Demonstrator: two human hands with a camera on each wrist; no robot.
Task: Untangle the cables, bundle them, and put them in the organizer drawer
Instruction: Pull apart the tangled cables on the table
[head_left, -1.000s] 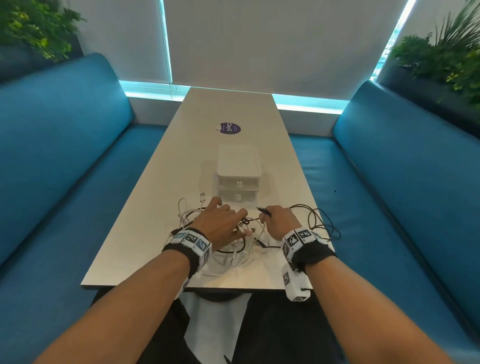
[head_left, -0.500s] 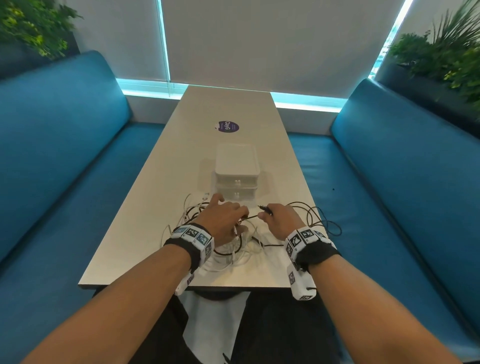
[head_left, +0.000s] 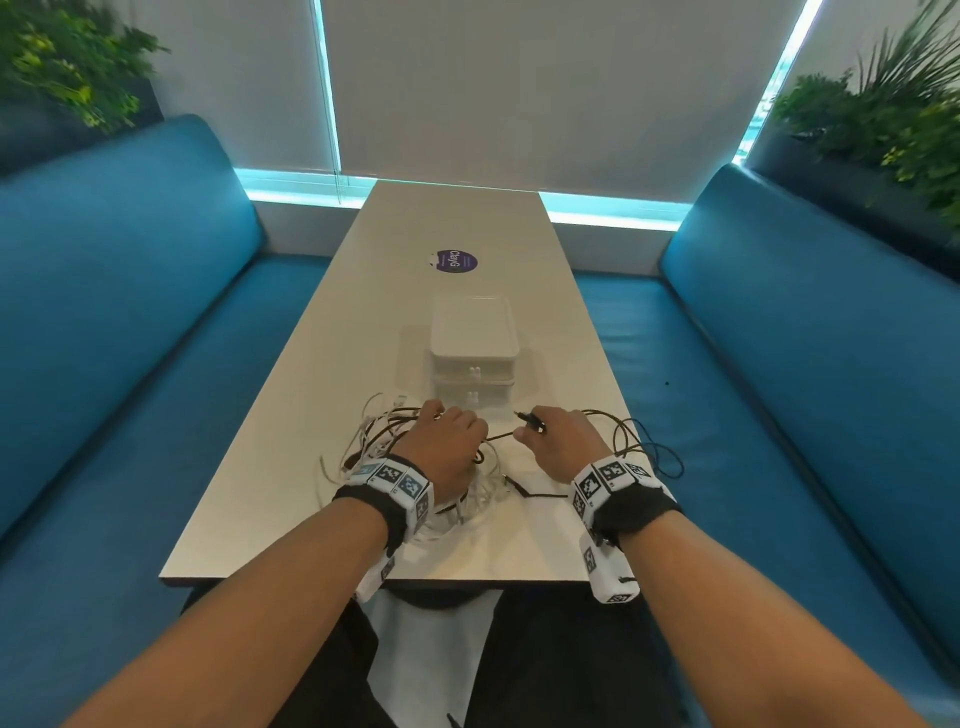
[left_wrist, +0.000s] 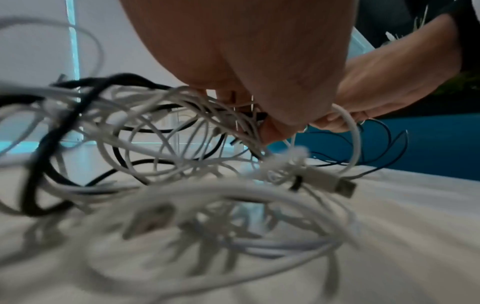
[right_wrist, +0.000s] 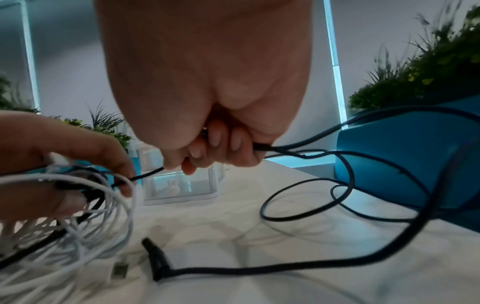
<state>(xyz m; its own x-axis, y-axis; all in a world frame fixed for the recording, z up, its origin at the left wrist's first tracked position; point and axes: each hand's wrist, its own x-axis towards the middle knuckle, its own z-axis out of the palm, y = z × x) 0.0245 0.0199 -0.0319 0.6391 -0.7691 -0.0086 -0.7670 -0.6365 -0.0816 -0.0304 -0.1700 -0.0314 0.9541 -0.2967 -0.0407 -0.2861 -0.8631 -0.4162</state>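
Black cable (right_wrist: 298, 207) pinched in right hand (head_left: 563, 441), drawn from tangle (left_wrist: 166, 164) gripped under left hand (head_left: 447, 447) at near table (head_left: 322, 395); nothing bundled, organizer (head_left: 474, 353) beyond, drawers closed

Smooth white plastic-coated cables (left_wrist: 145, 156), braided matt black cable (right_wrist: 285, 269), clear plastic organizer (head_left: 474, 358).

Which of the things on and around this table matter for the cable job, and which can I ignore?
Job:
- tangle of white and black cables, gripped by the left hand
- black cable, pinched by the right hand
- clear organizer drawers, stacked beyond the hands, still closed

Ignore:
- purple sticker on the table
- blue benches
- plants
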